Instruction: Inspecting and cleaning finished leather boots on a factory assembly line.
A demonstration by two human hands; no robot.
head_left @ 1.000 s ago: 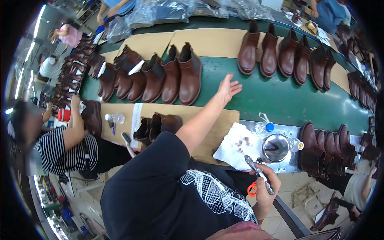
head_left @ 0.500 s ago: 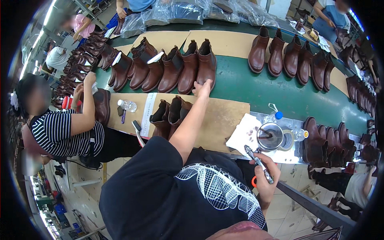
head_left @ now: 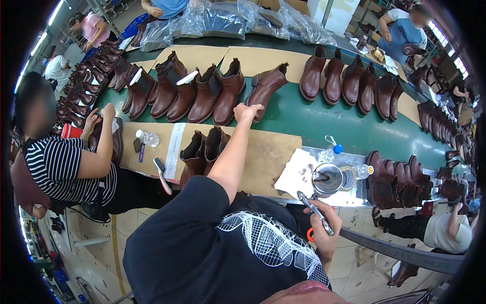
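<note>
My left hand (head_left: 247, 112) is stretched across the bench, its fingers closed round the toe of a brown ankle boot (head_left: 266, 87). That boot leans to the right, its heel end raised away from the neighbouring boots. Just left of it stands a row of similar brown boots (head_left: 229, 96). Close to my body, my right hand (head_left: 325, 228) grips a slim silver metal tool (head_left: 318, 215), its tip pointing up and left. Beyond that tip are a stained white cloth (head_left: 292, 175) and a metal cup (head_left: 327, 181) with dark liquid and a stick inside.
Two boots (head_left: 195, 152) stand on cardboard (head_left: 263, 147) under my left forearm. A brush (head_left: 162, 175) and a clear bottle (head_left: 148, 138) lie left of them. More boots (head_left: 349, 81) line the right side. A co-worker in a striped shirt (head_left: 55, 159) sits left.
My left hand has taken hold of the end boot and tilted it to the right, away from the row. My right hand still holds the tool. The whole view has shifted slightly.
</note>
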